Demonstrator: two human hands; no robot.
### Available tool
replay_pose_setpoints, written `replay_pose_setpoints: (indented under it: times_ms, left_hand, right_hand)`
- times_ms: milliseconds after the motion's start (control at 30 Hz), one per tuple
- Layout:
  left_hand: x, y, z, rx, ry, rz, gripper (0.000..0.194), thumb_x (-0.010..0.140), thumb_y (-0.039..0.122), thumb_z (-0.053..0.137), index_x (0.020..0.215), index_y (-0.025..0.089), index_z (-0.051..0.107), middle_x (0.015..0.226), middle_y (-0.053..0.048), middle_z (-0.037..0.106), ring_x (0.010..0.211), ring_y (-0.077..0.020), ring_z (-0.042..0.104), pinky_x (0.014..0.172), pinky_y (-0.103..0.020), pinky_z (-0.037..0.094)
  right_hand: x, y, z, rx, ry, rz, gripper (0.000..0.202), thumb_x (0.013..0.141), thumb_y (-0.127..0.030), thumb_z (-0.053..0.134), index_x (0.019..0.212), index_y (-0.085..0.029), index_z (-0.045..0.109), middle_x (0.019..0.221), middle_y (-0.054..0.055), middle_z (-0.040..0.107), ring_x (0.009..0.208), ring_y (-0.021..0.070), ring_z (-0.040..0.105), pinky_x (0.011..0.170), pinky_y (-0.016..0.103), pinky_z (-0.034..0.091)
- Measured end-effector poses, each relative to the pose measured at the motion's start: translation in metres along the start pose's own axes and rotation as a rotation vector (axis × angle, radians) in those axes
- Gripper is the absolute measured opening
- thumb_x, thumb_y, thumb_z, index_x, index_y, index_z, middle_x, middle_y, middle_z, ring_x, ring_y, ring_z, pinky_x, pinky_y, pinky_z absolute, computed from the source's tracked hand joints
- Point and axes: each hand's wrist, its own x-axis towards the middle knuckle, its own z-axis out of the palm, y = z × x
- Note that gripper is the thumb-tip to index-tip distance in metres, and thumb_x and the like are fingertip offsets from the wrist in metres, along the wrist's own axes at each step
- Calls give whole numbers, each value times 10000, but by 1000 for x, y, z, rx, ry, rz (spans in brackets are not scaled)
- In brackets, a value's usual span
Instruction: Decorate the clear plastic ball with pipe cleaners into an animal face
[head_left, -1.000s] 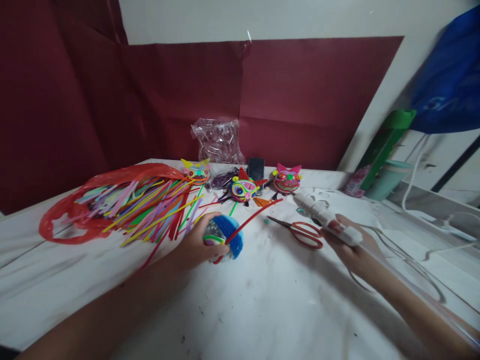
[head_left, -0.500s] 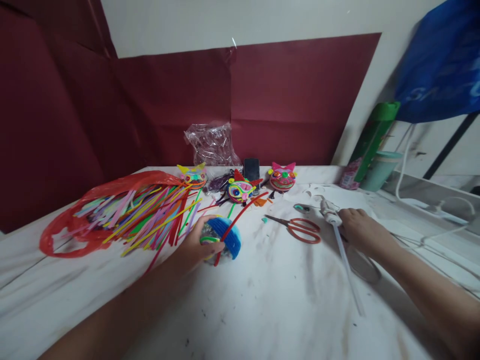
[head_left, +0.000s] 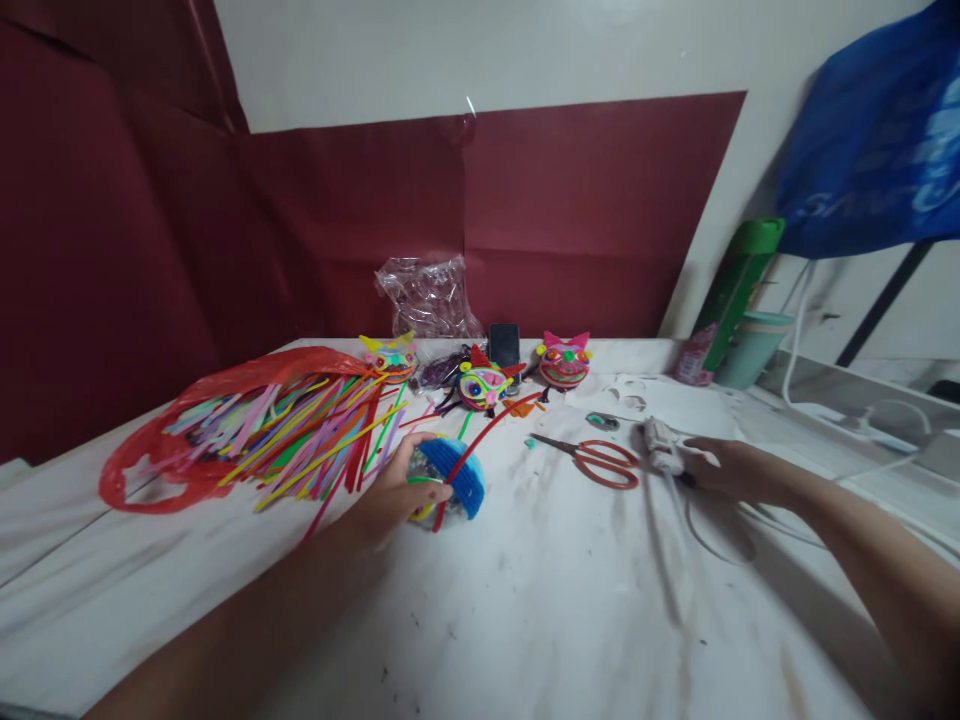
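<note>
My left hand (head_left: pixel 409 485) holds a round ball (head_left: pixel 466 487) with blue strips over part of its clear surface. A red pipe cleaner (head_left: pixel 487 430) lies across the ball under my thumb and sticks up to the right. On the right, my right hand (head_left: pixel 712 468) is at the white glue gun (head_left: pixel 661 447); its fingers are blurred, and whether they grip it is unclear. Between the hands lie scissors (head_left: pixel 606 463) with orange handles, their blades pointing left.
Many coloured pipe cleaners (head_left: pixel 300 430) spill from a red plastic bag (head_left: pixel 112 480) at left. Three decorated heads (head_left: pixel 565 362) stand at the back beside a phone (head_left: pixel 504 345) and clear plastic (head_left: pixel 427 295). A green can (head_left: pixel 739 285), a cup (head_left: pixel 756 348) and cables are at right.
My right hand has shifted slightly right and looks looser around the glue gun. The gun's glue stick is now blurred. My left hand still holds the ball and red pipe cleaner.
</note>
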Motion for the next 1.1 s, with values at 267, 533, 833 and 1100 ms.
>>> replay_pose_setpoints:
  times_ms: [267,533,833,1100]
  left_hand:
    - [-9,17,6,58,35,-21,543,615,204,655,1115,238,447,757,39,572,640,-139,538,593,-271,407]
    - [-7,10,6,39,-4,16,597,612,209,668,1145,227,400,781,32,575,652,-133,535,602,-264,426]
    - [-6,13,8,92,72,18,599,572,199,667,1119,217,423,802,16,564,691,-160,538,609,-275,428]
    - [-7,17,8,142,64,24,570,580,191,617,1121,192,437,781,19,545,632,-138,500,576,-263,401]
  right_hand:
    - [12,-143,-30,-72,76,-91,257,855,-316,478,1054,-187,577,1076,124,645,982,254,621,834,397,514]
    - [-4,-296,24,160,-8,-672,190,879,-273,532,1001,-137,584,973,143,651,935,252,578,839,421,455]
    - [-22,-300,43,406,-130,-367,82,856,-122,493,834,-177,549,760,24,573,655,131,555,596,216,415]
    - [-24,-299,45,438,-111,-349,92,831,-101,505,808,-185,535,735,6,557,624,118,529,574,206,391]
